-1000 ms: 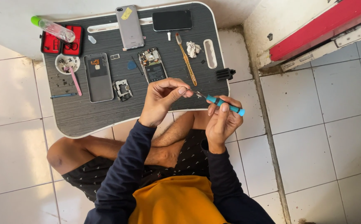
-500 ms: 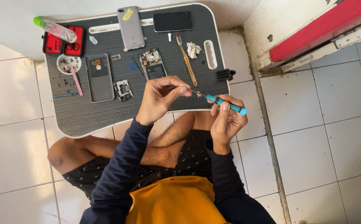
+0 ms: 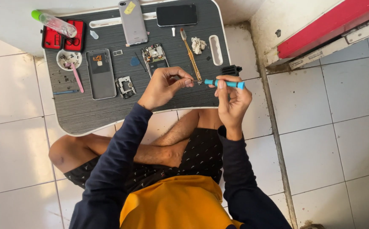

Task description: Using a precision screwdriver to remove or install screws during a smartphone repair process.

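My right hand point(image 3: 233, 99) holds a small blue-handled screwdriver point(image 3: 224, 83) level over the near right part of the dark lap table point(image 3: 87, 112). My left hand point(image 3: 163, 87) pinches at the screwdriver's metal tip with thumb and forefinger; whether a bit or screw is between the fingers is too small to tell. Just beyond the left hand lies an opened phone circuit board point(image 3: 155, 57). A brush with a yellowish handle point(image 3: 191, 53) lies beside it.
On the table lie a silver phone back point(image 3: 133, 21), a black phone point(image 3: 177, 15), a grey phone shell point(image 3: 101, 73), a metal frame piece point(image 3: 126, 86), a small dish with a pink tool point(image 3: 69, 59), a red tool case point(image 3: 61, 38) and a clear bottle point(image 3: 55, 23). A wall with a red ledge point(image 3: 328, 29) stands right.
The screwdriver has swung from slanting down-right to nearly level, and my right hand has risen closer to my left. The view has shifted slightly.
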